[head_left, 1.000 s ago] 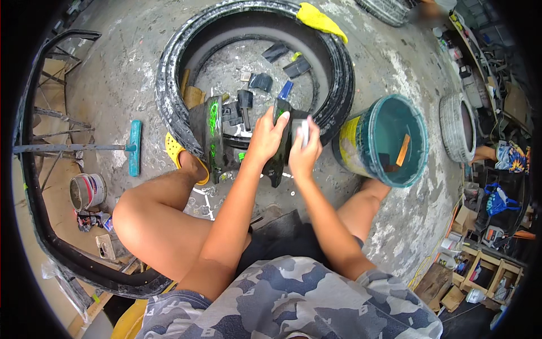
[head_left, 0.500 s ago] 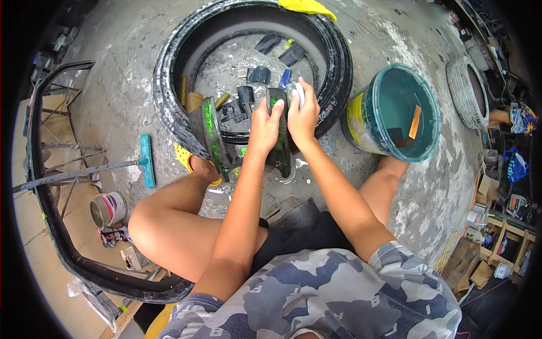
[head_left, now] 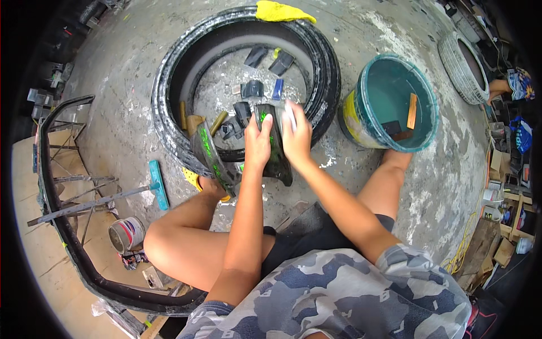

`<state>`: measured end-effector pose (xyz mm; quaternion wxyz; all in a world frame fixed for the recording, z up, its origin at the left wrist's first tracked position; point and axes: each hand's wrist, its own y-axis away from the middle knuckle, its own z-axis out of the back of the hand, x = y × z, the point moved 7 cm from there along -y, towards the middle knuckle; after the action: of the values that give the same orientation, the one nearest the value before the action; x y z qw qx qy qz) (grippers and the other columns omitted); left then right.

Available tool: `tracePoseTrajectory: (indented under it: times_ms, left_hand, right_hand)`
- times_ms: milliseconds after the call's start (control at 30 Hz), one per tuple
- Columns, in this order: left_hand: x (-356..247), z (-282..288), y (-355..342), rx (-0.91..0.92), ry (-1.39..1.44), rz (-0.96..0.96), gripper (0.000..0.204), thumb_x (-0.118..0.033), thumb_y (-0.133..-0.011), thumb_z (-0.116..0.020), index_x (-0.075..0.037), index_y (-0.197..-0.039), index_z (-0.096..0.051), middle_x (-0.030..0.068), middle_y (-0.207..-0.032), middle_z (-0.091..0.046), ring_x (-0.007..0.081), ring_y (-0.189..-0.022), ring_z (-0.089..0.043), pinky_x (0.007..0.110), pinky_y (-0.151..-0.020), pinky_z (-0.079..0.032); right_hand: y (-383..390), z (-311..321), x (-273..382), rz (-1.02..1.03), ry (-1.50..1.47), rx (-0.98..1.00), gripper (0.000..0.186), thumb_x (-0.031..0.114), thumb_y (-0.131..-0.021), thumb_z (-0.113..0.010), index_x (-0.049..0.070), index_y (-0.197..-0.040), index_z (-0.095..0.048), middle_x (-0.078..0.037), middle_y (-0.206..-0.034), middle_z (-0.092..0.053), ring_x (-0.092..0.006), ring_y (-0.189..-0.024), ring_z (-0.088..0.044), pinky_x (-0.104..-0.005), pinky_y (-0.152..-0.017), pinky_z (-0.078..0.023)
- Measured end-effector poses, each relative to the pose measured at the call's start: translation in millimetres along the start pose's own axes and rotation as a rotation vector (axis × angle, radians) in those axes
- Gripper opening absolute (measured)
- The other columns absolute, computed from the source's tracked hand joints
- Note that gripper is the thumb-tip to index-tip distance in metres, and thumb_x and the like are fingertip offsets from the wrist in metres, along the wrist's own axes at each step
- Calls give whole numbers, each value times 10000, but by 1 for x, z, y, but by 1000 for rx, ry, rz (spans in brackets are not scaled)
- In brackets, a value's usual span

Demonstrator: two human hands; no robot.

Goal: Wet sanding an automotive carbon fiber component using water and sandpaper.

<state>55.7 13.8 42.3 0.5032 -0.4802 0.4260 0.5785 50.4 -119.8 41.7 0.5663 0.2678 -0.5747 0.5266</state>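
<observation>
Lying flat on the concrete floor (head_left: 130, 90), a big black tyre (head_left: 186, 68) serves as the landmark and as a sort of tray: small dark plastic pieces (head_left: 252, 88) sit loose inside its ring, probably kept there so they stay together and within reach. A yellow cloth (head_left: 280, 11) is draped over the tyre's far rim. To the right of the tyre, just beside it, stands a green bucket (head_left: 361, 113) with an orange strip leaning inside. Left of the tyre, well apart, a long black bumper (head_left: 56, 209) curves along a metal stand, and a paint tin (head_left: 125, 234) sits on the floor near it.

At the tyre's near rim a curved black panel (head_left: 278, 164) with green marks is held upright, its lower edge toward the person's knees. It seems propped against the rim so that both hands can work on its face.

The left hand (head_left: 258, 144) presses flat on the panel, fingers closed together and wrapped over its upper edge, forearm stretched straight forward. The right hand (head_left: 295, 135) lies just beside it, fingers narrow and curled around a small pale thing (head_left: 290, 110) pressed to the panel; what that thing is I cannot tell. Both elbows are nearly straight, with the knees spread on either side.
</observation>
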Motion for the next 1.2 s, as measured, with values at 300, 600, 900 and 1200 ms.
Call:
tracePoseTrajectory:
  times_ms: [300, 600, 900, 1200]
  left_hand:
    - [10, -5, -7, -3, -65, -13, 377, -272, -921, -528, 69, -1081, -552, 188, -967, -651, 260, -883, -607, 359, -825, -444]
    - [7, 4, -2, 16, -47, 6, 324, -256, -933, -508, 43, -1045, -561, 164, -907, -649, 238, -827, -596, 361, -789, -450]
    - [11, 4, -3, 53, 17, 2, 366, -291, -947, -464, 41, -1072, -557, 166, -958, -639, 245, -888, -582, 348, -821, -431]
    - [30, 7, -6, -96, -75, -52, 471, -377, -974, -397, 52, -1084, -558, 120, -973, -612, 195, -890, -530, 306, -845, -401]
  right_hand:
    - [-46, -16, 3, -63, 90, -67, 227, 78, -858, -556, -9, -1067, -551, -237, -952, -638, -406, -856, -625, -423, -756, -486]
    - [7, -2, 25, -133, 5, -62, 260, 48, -856, -543, 15, -1113, -547, -218, -906, -647, -338, -866, -656, -407, -740, -503]
    - [47, 14, 12, -64, 16, -67, 261, 40, -855, -556, 1, -1113, -540, -235, -1007, -619, -378, -897, -631, -403, -782, -496]
    - [-29, -16, 13, 39, -1, -45, 266, 82, -895, -542, -6, -1146, -539, -209, -1035, -638, -328, -951, -640, -358, -821, -485]
